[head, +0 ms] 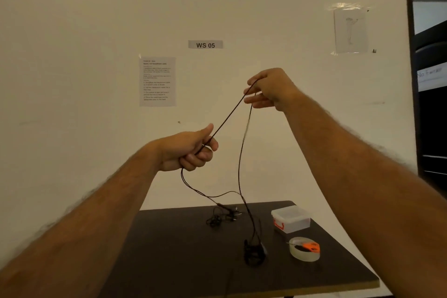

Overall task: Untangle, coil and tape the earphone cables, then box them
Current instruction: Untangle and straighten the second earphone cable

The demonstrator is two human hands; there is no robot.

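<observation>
Left hand (191, 150): fingers curled round the earphone cable (227, 116), thumb up, held mid-air above the table (169, 261). Below the fist two strands sag in a loop. Further tangle (219, 219) lies on the tabletop, not yet sorted. Right hand (268, 89): raised higher, thumb and forefinger pinching the same cable, other fingers loosely spread. One strand runs taut betw. the hands; another drops from the right pinch to a dark bunch (254, 251) at table level. Assessment: cable v. light, thin, limp, prone to re-knot; grip by pinch, slide along, no hard tugs near plugs/buds. Lidded box (291, 219) and tape roll (304, 249) w/ orange cutter sit right, untouched.
</observation>
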